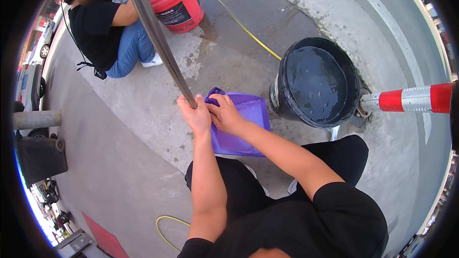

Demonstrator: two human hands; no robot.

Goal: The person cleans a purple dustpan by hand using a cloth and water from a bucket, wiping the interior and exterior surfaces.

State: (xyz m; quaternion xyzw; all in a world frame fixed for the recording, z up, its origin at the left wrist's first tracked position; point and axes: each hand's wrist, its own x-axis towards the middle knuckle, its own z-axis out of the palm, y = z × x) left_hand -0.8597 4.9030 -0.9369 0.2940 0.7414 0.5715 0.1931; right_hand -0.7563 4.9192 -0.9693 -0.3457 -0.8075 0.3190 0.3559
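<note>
My left hand (pixel 197 114) is wrapped around the lower end of a long metal pole (pixel 161 43), which slants up and away to the top of the view. Beside it my right hand (pixel 226 114) presses a dark purple cloth (pixel 214 95) at the upper left corner of a purple plastic dustpan (pixel 236 141). The dustpan looks wet inside and lies in front of my knees. My hands hide the place where pole and dustpan come together.
A black bucket of water (pixel 317 82) stands to the right, beside a red-and-white post (pixel 405 100). A yellow hose (pixel 236 21) runs to it across wet concrete. At upper left another person (pixel 104 25) squats, reaching into a red bucket (pixel 179 10).
</note>
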